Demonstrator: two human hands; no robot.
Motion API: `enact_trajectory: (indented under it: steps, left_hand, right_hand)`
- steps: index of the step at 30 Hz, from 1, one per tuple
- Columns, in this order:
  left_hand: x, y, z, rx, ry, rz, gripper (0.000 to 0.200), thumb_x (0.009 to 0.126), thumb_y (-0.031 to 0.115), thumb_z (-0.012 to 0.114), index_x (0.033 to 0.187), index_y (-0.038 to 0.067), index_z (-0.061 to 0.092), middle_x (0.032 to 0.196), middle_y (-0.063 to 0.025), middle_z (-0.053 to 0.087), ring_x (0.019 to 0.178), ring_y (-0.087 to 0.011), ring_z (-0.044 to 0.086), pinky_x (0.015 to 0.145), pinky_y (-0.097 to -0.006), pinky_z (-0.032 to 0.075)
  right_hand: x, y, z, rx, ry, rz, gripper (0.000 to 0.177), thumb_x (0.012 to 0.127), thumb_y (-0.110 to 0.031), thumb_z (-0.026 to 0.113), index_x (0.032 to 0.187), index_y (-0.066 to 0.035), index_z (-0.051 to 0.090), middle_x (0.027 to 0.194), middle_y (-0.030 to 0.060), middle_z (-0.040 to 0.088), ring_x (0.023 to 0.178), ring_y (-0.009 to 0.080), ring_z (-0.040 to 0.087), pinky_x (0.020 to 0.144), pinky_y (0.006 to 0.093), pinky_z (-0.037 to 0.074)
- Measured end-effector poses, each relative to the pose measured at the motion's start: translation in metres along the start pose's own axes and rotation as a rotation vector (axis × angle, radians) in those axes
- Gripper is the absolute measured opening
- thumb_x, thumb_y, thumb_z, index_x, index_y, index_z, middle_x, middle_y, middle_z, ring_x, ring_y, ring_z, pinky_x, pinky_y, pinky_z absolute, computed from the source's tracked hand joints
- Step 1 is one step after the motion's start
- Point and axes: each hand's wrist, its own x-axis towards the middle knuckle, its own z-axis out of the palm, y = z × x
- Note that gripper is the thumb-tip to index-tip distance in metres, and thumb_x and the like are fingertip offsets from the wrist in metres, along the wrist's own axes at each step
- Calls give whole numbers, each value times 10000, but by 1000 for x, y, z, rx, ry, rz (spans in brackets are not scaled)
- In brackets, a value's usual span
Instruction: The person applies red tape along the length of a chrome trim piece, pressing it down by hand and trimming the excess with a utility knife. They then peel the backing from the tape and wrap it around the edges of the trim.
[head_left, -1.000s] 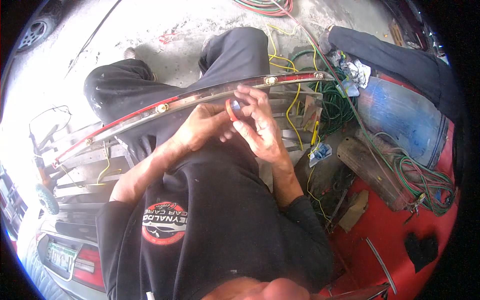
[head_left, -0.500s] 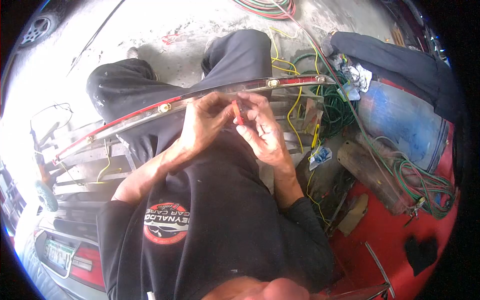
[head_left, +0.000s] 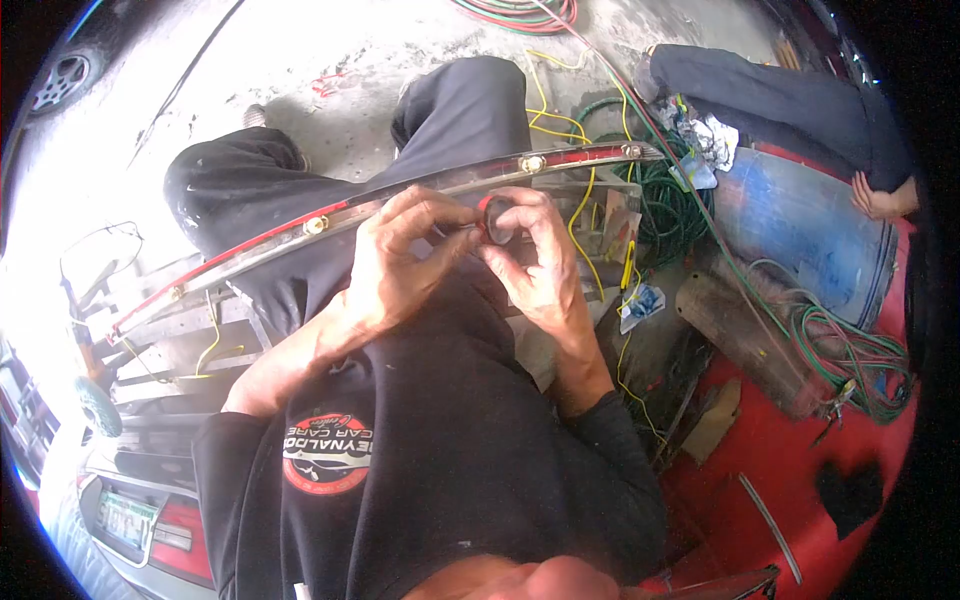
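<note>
A small roll of red tape point(head_left: 488, 216) is held up between my hands, its open ring facing partly toward me. My right hand point(head_left: 540, 255) grips the roll from the right, with thumb and fingers around its rim. My left hand point(head_left: 405, 255) pinches at the roll's left edge; the fingertips hide what exactly lies between them. Just beyond my hands, a long trim strip point(head_left: 400, 197) with a red and silver underside and several pale clips point(head_left: 316, 225) stretches across my lap.
Under the strip is a slatted wooden surface point(head_left: 150, 365). Yellow cord point(head_left: 573, 225) and coiled green hose point(head_left: 672, 215) lie to the right. Another person's hand point(head_left: 884, 197) rests near a blue drum point(head_left: 800, 235). A yellow-handled cutter point(head_left: 629, 266) is near my right hand.
The tape roll has turned from edge-on to show its round opening. My left fingers have closed in at its edge. The other person's hand has come into view at the right.
</note>
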Motion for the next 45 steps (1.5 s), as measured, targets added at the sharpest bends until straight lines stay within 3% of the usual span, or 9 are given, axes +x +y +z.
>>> enact_trajectory:
  steps: [5,9,16,26,29,34,37,38,45]
  left_hand:
    - [7,3,-4,-286,-153,-532,210,936,146,793,1081,30,695,1006,-18,716,855,-81,647,730,-257,534]
    - [5,0,2,-350,-155,-566,258,965,169,768,1155,29,665,1008,-13,723,881,-57,643,759,-241,537]
    - [12,7,6,-83,-102,-219,203,943,71,761,1120,-22,727,1050,-64,758,922,-109,684,826,-268,550]
    - [31,11,-7,-154,-336,-554,143,986,120,708,1065,3,688,905,-20,705,791,-64,628,666,-222,489]
    - [40,15,-11,141,-500,-400,136,1002,122,683,1062,3,658,944,-57,693,824,-96,633,710,-278,526]
    - [42,12,1,205,-370,-80,197,959,48,705,1135,4,627,981,-72,679,860,-139,645,771,-303,535]
    - [37,16,19,9,-211,-184,325,915,24,754,1207,8,610,1060,-91,669,902,-178,650,802,-316,541]
    - [35,16,23,-73,-153,-249,372,900,21,773,1231,9,604,1089,-100,665,921,-189,651,812,-321,543]
    - [28,-5,31,139,-184,21,321,804,49,850,1101,90,735,1154,-95,602,969,-220,631,756,-337,530]
  right_hand:
    - [-8,6,-2,161,3,157,578,828,-14,803,1350,-32,555,1262,184,612,1145,339,624,987,405,496]
    - [-9,9,-6,146,5,194,647,907,-60,773,1491,-34,495,1283,117,580,1155,233,626,971,336,527]
    - [-4,9,2,51,91,26,636,841,-26,790,1430,-16,549,1237,169,605,1110,317,618,986,403,502]
    - [-17,12,6,30,107,49,588,815,-115,830,1336,-52,566,1215,173,591,1109,390,634,930,444,549]
    - [-22,9,6,49,102,131,565,818,-118,825,1319,-57,572,1199,175,594,1088,387,638,909,446,549]
    - [-21,17,9,16,237,199,462,881,-6,749,1315,-26,593,1227,138,619,1029,257,656,890,362,542]
    - [-14,24,18,306,404,244,475,844,-87,770,1282,-27,595,1141,156,641,1001,292,666,860,370,530]
    - [-16,18,16,386,386,333,453,891,-48,732,1312,-31,565,1182,117,649,1028,198,656,885,323,520]
    - [-6,11,19,1005,504,420,439,968,39,630,1362,-46,457,1212,105,631,1079,133,592,920,285,504]
